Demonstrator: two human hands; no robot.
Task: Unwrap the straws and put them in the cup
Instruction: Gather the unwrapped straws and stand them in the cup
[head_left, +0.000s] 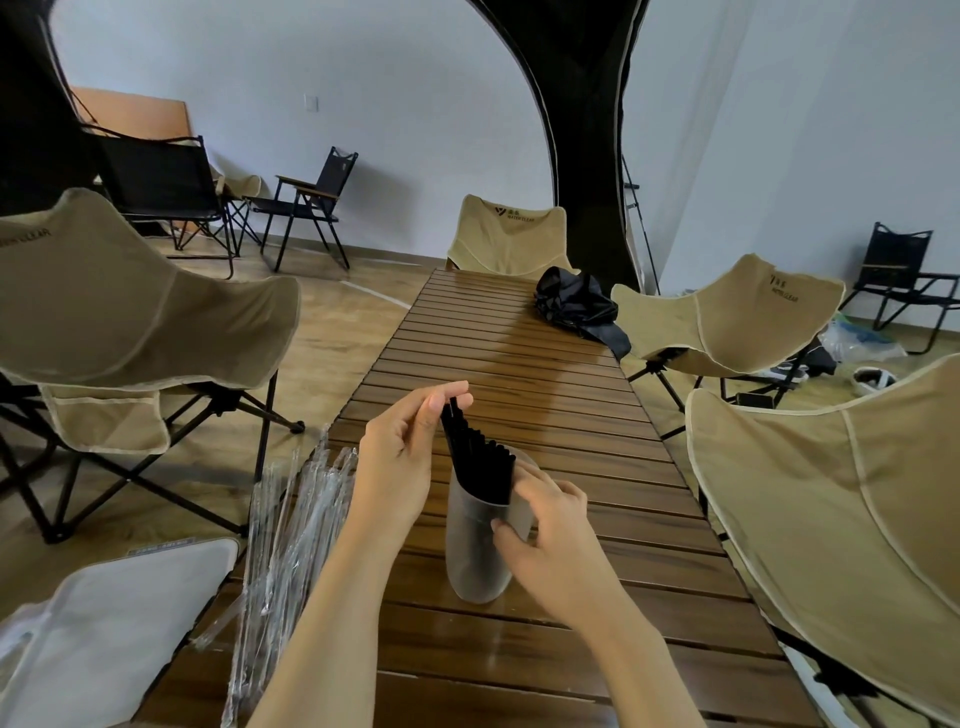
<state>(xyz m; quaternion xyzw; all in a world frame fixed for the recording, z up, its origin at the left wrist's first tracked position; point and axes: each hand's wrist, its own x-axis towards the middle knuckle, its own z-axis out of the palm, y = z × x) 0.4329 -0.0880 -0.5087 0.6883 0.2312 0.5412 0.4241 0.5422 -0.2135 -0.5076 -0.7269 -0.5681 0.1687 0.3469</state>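
A clear plastic cup stands on the slatted wooden table, with several black straws fanned out in it. My left hand pinches the top end of the leftmost black straw between thumb and fingers, just above the cup. My right hand grips the cup's right side near the rim. A pile of clear plastic wrappers lies at the table's left edge, beside my left forearm; whether any still hold straws I cannot tell.
Beige folding chairs stand left, right and at the far end of the table. A black folded cloth lies on the far right of the table. A white padded item sits at bottom left.
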